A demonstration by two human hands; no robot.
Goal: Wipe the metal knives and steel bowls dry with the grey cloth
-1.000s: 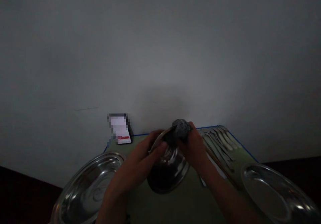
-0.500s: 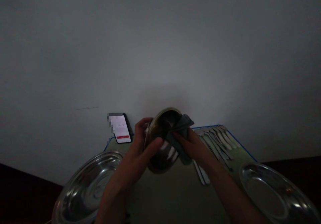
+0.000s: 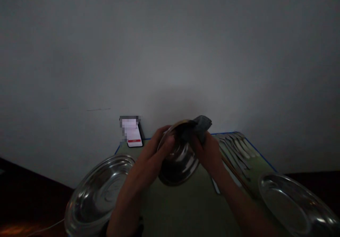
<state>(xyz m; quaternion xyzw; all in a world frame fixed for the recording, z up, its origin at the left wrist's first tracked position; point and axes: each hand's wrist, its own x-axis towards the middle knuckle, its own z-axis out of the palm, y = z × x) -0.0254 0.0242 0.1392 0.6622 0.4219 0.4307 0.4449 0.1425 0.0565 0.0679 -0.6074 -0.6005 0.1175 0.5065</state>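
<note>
A shiny metal bowl (image 3: pixel 176 171) is held tilted above the green table, its open side turned up towards me. My left hand (image 3: pixel 156 150) grips it by the left rim, with the thumb over the inside wall. In my right hand (image 3: pixel 208 152) is a bunched grey cloth (image 3: pixel 203 123), pressed to the upper right of the rim. Part of the cloth lies inside the bowl, in shadow, and the right fingertips are hidden there.
A large metal basin (image 3: pixel 92 194) stands at the left and another metal basin (image 3: pixel 287 205) at the right. Several spoons and forks (image 3: pixel 237 148) lie at the back right, with chopsticks (image 3: pixel 233 169) nearby. A phone (image 3: pixel 134 134) leans on the wall (image 3: pixel 170 52) behind the table (image 3: pixel 170 212).
The cloth and my right hand have moved from the bowl's inner right side up to its upper right rim. The bowl has turned a little. The whole view has shifted slightly.
</note>
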